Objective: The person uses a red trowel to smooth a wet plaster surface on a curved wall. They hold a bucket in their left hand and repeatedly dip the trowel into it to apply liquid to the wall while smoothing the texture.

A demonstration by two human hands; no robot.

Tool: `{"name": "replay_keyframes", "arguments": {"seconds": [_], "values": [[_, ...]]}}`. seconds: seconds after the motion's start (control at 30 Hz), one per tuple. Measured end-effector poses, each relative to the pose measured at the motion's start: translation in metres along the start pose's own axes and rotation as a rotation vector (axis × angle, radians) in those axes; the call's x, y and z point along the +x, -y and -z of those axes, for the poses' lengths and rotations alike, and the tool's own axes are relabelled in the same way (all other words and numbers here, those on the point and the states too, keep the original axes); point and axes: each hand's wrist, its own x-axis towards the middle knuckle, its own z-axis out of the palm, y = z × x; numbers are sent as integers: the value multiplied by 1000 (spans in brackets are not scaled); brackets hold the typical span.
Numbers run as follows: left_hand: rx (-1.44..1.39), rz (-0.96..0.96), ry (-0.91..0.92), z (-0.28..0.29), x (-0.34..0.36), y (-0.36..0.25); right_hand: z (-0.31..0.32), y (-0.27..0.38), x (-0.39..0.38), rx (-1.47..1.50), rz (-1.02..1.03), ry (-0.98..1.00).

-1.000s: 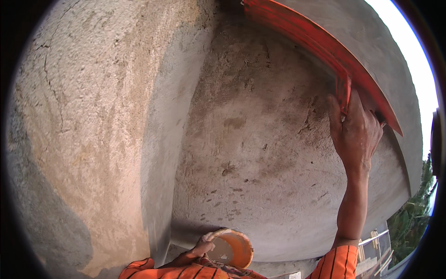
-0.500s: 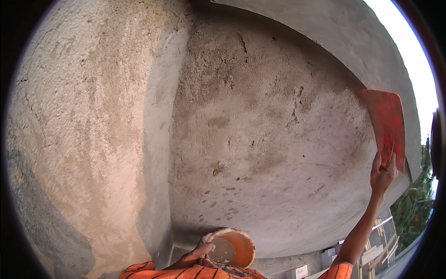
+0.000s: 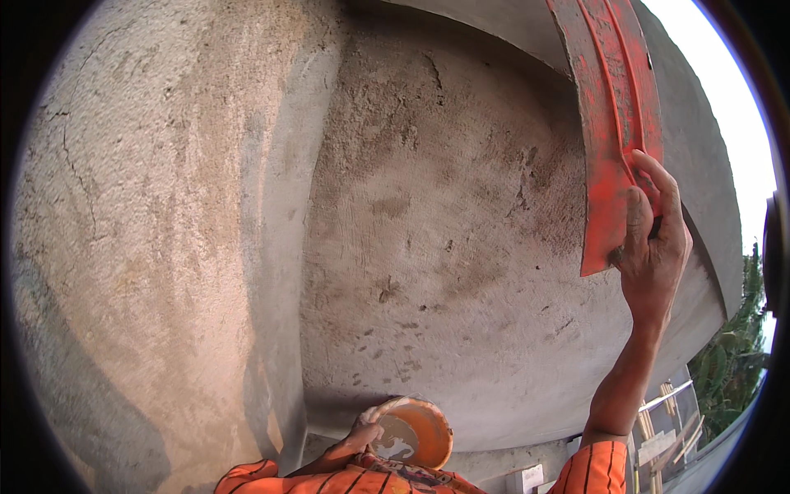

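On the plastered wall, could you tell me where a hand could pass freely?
The wide middle of the wall is bare, bordered by the corner ridge and red straightedge. It is crowded at the right hand and the left hand's orange bowl.

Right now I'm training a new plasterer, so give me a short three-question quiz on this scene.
1. True or false: the right hand holds the long orange-red straightedge against the rough grey wall.
2. What does the left hand grip?
A. a hammer
B. an orange bowl smeared with grey mortar
C. a paint roller
3. Fill in: the hand that is raised higher is the ____ one.

Key: 1 true; 2 B, the orange bowl, held low near the chest; 3 right.
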Motion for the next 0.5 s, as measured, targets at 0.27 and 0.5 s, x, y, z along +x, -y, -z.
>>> {"name": "replay_keyframes", "arguments": {"seconds": [0.27, 0.5], "values": [[-67, -12, 3, -5, -7, -17, -27, 45, -3, 9, 57, 137], [58, -22, -11, 1, 0, 0, -19, 3, 29, -79, -124, -61]]}}
